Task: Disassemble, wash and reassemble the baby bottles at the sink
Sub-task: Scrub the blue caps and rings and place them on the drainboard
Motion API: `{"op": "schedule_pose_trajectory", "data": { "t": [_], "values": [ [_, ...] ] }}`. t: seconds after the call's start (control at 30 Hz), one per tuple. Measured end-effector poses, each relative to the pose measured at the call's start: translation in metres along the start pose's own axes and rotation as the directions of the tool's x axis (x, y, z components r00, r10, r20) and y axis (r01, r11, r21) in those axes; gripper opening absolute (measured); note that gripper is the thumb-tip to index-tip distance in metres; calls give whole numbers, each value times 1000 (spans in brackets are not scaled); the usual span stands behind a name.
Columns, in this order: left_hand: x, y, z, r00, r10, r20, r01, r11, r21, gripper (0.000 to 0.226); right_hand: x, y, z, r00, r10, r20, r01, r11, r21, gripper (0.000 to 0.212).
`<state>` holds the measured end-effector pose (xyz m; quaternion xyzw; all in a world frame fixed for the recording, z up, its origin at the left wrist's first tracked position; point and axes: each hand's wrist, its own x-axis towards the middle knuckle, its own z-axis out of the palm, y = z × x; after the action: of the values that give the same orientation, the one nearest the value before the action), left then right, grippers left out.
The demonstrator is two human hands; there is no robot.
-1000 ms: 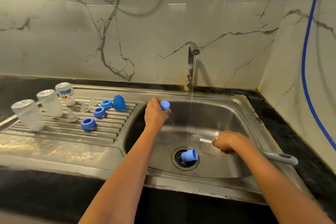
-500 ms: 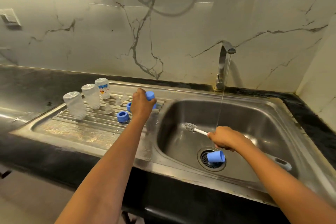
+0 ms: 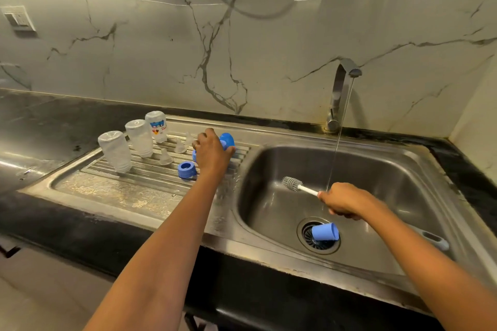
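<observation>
Sink basin point(image 3: 269, 209): a blue cap point(image 3: 325, 232) is lying on its side over the drain.
Right hand point(image 3: 341, 200): is clenching the white handle of the bottle brush point(image 3: 291, 183), with the bristles pointing left above the basin floor.
Left hand point(image 3: 212, 154): is reaching over the drainboard point(image 3: 121, 191), fingers curling down against a blue dome cap point(image 3: 227, 139); whether they are gripping anything is hidden.
Drainboard contents: a blue ring point(image 3: 186, 169) is sitting just beside the hand; clear nipples point(image 3: 165, 157) and three upturned bottles point(image 3: 139, 138) are standing farther left.
Faucet point(image 3: 340, 94): is running a thin stream into the basin, close by the right hand.
</observation>
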<state>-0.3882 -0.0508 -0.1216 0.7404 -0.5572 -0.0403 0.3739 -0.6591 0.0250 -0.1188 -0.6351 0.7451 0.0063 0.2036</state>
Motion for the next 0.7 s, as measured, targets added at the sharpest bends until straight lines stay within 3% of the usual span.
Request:
{"op": "schedule_pose_trajectory", "data": {
  "t": [0.1, 0.2, 0.33, 0.47, 0.53, 0.7],
  "values": [
    [-3, 29, 4, 997, 58, -52, -57, 998, 18, 64, 0, 13, -7, 999, 38, -15, -38, 999, 1, 47],
    [-12, 59, 23, 987, 162, -14, -163, 986, -45, 60, 0, 32, -12, 994, 87, -58, -89, 996, -18, 47],
    [-31, 83, 56, 964, 235, 124, -213, 962, -171, 55, 4, 57, -14, 984, 170, -57, -172, 985, -30, 42],
    [-52, 94, 100, 913, 226, 341, -184, 971, -151, 49, 11, 80, -11, 974, 220, -51, -221, 975, -15, 40],
    [-60, 98, 120, 831, 265, 489, -231, 964, -130, 43, 15, 88, -9, 970, 235, -58, -235, 972, 6, 41],
    [-74, 102, 155, 492, 272, 827, -458, 889, -20, 49, 24, 95, -4, 968, 245, -44, -246, 969, -8, 36]
  ]
}}
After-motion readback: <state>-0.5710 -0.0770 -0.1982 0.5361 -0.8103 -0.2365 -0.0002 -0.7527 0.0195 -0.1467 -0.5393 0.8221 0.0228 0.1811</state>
